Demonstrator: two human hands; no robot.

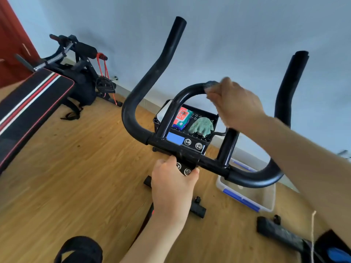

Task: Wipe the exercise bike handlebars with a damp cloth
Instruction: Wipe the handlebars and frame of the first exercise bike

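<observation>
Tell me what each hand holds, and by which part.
The right hand grips a dark cloth, mostly hidden in its fist, on top of the centre loop. The left hand grips the stem clamp below the crossbar.

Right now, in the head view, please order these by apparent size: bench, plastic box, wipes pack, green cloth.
1. bench, though nearness to the camera enlarges it
2. plastic box
3. green cloth and wipes pack: they look alike, so I do not rank them
</observation>
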